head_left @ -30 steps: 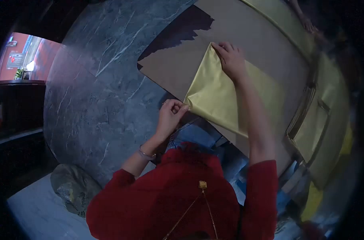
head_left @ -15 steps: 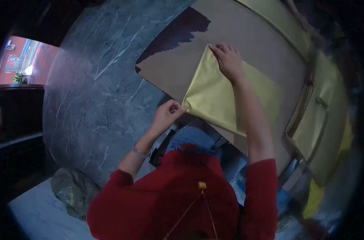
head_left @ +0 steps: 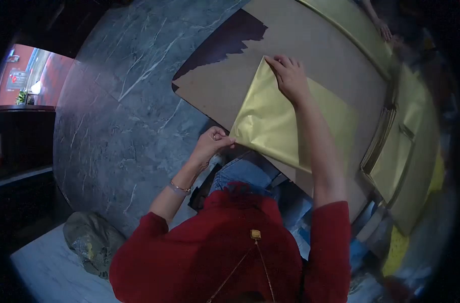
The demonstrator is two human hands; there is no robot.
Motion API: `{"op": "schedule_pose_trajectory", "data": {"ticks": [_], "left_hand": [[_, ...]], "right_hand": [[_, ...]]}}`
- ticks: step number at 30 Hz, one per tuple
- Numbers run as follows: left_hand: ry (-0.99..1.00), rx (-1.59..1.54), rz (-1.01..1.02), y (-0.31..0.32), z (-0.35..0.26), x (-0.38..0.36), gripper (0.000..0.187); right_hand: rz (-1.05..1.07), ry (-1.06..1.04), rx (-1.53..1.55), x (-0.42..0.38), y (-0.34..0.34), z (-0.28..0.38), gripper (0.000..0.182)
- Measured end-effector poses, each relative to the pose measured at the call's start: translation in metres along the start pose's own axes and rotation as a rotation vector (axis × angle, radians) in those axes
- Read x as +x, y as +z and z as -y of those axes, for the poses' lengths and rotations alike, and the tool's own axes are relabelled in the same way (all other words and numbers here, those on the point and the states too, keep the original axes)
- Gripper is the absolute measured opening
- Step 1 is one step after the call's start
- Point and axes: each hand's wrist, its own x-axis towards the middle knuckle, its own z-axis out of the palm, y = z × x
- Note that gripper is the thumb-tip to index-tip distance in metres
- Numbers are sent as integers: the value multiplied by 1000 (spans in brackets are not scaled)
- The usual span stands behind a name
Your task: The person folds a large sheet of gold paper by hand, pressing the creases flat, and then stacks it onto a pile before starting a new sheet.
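Note:
A yellow-gold sheet [head_left: 270, 116] lies over the brown board [head_left: 316, 45] in front of me. My left hand [head_left: 212, 145], with a bracelet on its wrist, pinches the sheet's near left corner at the board's edge. At the sheet's far left corner, my right hand [head_left: 289, 78] grips the tip between thumb and fingers. The right forearm crosses above the sheet and hides part of it. Small creases show in the sheet near my left hand.
A grey marbled table [head_left: 124, 116] spreads to the left. More yellow sheets [head_left: 391, 166] lie folded at the right. Another person's hand [head_left: 384, 30] is at the upper right. A dark bundled cloth [head_left: 91, 242] rests at the lower left.
The creases near the sheet's left edge have shifted and bulge a little more. My left hand has turned slightly; my right hand is nearly unmoved. The other person's hand has moved slightly.

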Motion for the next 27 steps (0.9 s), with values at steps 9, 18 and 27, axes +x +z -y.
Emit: {"op": "schedule_pose_trajectory", "data": {"ticks": [9,18,27], "left_hand": [[-210,199,-11,15,-8,-1,41],[0,313,35,6,0,3,29],[43,313,79,2,1,3,26]], "right_hand": [[-35,-16,15,-1,3,-2,29],[-7,-7,19,0,2,-1,32],[-16,-16,-4,0,0,1,32]]}}
